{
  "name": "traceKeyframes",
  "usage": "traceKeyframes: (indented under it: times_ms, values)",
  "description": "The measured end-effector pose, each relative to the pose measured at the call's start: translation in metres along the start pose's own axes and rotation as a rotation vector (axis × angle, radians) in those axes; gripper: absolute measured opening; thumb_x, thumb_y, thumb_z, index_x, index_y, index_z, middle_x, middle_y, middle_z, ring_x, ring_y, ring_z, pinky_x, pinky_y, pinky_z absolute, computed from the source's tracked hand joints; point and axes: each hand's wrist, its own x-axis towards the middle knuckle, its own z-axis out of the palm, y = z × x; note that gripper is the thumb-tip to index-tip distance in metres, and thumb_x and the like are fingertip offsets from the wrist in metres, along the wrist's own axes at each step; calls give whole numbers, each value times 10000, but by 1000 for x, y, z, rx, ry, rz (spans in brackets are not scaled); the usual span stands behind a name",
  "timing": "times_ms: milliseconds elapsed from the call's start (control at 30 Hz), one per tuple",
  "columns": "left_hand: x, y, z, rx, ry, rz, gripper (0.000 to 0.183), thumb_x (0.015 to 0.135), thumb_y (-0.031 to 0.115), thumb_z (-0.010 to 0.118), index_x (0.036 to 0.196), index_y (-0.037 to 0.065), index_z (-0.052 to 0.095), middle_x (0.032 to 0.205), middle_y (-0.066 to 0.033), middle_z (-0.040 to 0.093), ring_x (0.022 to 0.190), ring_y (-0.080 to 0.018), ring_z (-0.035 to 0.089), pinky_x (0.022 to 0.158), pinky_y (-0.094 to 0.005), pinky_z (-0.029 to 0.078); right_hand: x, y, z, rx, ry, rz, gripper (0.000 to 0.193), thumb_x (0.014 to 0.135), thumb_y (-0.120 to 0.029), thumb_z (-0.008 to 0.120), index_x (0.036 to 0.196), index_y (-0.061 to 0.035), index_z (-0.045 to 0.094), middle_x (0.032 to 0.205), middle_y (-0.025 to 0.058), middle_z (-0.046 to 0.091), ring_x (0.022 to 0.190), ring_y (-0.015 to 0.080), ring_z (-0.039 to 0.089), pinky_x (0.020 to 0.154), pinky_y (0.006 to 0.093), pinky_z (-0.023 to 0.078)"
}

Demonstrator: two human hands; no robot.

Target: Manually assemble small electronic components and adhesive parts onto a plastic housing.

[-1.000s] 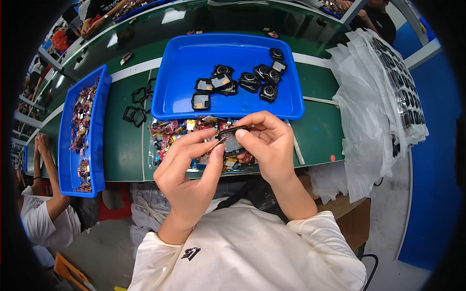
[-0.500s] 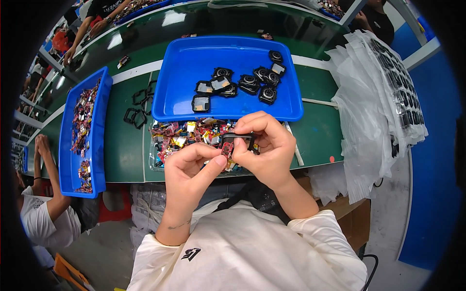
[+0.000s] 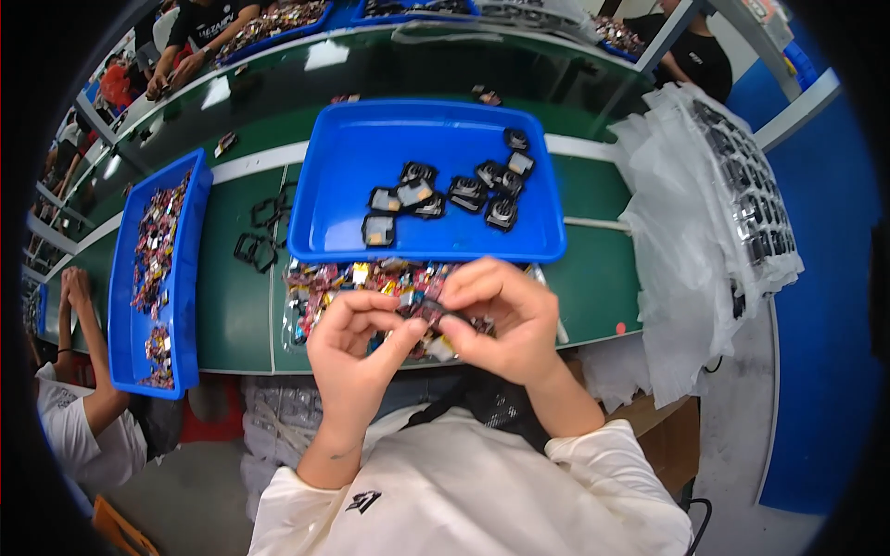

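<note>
1. Because it apparently needs steadying, the right hand (image 3: 510,324) pinches a blurred dark part (image 3: 432,312) above heaped boards (image 3: 317,277).
2. The left hand (image 3: 360,345), fingers curled, crowds its eight-o'clock edge, grip unclear.
3. Blue tray (image 3: 338,153) at twelve o'clock keeps casings (image 3: 501,212) presumably reachable.

Watch cases (image 3: 465,192) in the tray (image 3: 343,153) behind the parts heap (image 3: 311,296), bin (image 3: 187,324) left.

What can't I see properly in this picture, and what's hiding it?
In the head view:
Small dark and reddish pieces between the bare left hand and bare right hand: blurred and partly covered by fingers.
Heap of small red, yellow and silver parts: partly covered by the hands.
Brown cardboard box: partly behind the white cloth sleeve.
Small black parts in whitish plastic, far right: too small to count.
</note>
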Motion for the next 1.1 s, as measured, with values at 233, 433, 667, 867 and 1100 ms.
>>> traceKeyframes:
  times_ms: [233, 433, 667, 867, 1100]
  values:
    - [3, 1, -12, -26, -189, -82, 158, 744, -49, 720, 889, -46, 654, 828, -80, 661, 743, -113, 627, 690, -225, 503, 4, -11, -10, -271, -195, -194, 240, 704, 59, 700, 933, -9, 682, 860, 115, 629, 741, 186, 623, 614, 277, 503]
    - [6, 9, -21, 76, -436, -111, 160, 718, -13, 752, 845, -19, 654, 815, -53, 636, 751, -90, 581, 678, -223, 460, 6, -22, -19, -386, -404, -267, 255, 679, 21, 725, 924, -48, 708, 814, 69, 636, 644, 194, 623, 559, 268, 512]
    - [10, 11, -22, 3, -463, -224, 108, 766, -14, 712, 847, -32, 643, 828, -58, 626, 726, -89, 580, 675, -228, 472, 24, -18, -28, -330, -549, -297, 196, 732, -38, 727, 924, -68, 705, 752, 52, 632, 609, 181, 606, 522, 283, 486]
    - [17, 13, -25, -108, -402, -235, 159, 825, -28, 641, 983, -52, 637, 843, -55, 616, 763, -89, 579, 687, -231, 477, 42, -11, -24, -103, -657, -221, 164, 728, -22, 728, 891, -41, 718, 741, 71, 670, 608, 183, 640, 517, 266, 507]
    - [24, 11, -39, -66, -65, -17, 340, 860, 41, 583, 1187, -50, 557, 938, -82, 626, 840, -99, 559, 727, -218, 434, 121, 17, -89, -622, 121, 79, 225, 825, -156, 645, 1006, -23, 666, 840, 82, 690, 561, 119, 640, 513, 249, 485]
